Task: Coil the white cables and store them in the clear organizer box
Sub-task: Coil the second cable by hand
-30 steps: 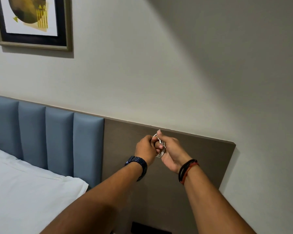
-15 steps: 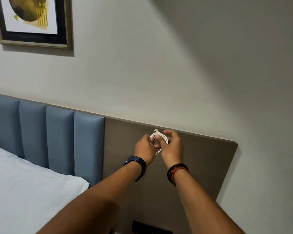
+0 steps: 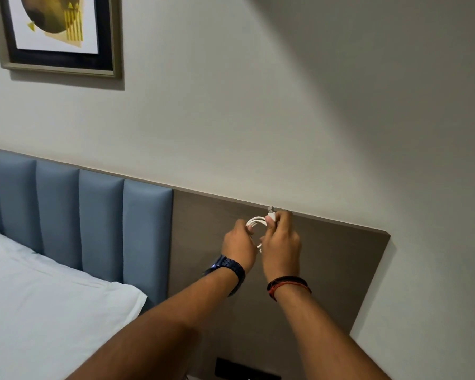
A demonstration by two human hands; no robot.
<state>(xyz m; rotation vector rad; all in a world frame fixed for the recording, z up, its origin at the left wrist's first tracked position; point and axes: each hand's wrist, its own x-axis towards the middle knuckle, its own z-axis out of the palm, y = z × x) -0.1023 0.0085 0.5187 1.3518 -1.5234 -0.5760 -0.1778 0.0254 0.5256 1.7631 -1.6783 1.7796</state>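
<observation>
A white cable [image 3: 256,222] is wound into a small coil held up between both hands in front of the brown headboard panel. My left hand [image 3: 238,246], with a dark watch on the wrist, grips the coil's left side. My right hand [image 3: 281,248], with red and black bands on the wrist, pinches the cable's end, and its USB plug [image 3: 271,211] sticks up above the fingers. The lower part of the coil is hidden behind my hands. The clear organizer box is not in view.
A brown wooden panel [image 3: 340,270] runs along the wall behind my hands, joined to a blue padded headboard [image 3: 80,215] at left. A white pillow [image 3: 39,297] lies lower left. A framed picture [image 3: 58,31] hangs upper left. A dark socket plate [image 3: 244,371] sits low on the panel.
My right hand turned over from palm-up to back-up and rose slightly, bringing the cable's USB plug up above the coil. The left hand stayed in place on the coil.
</observation>
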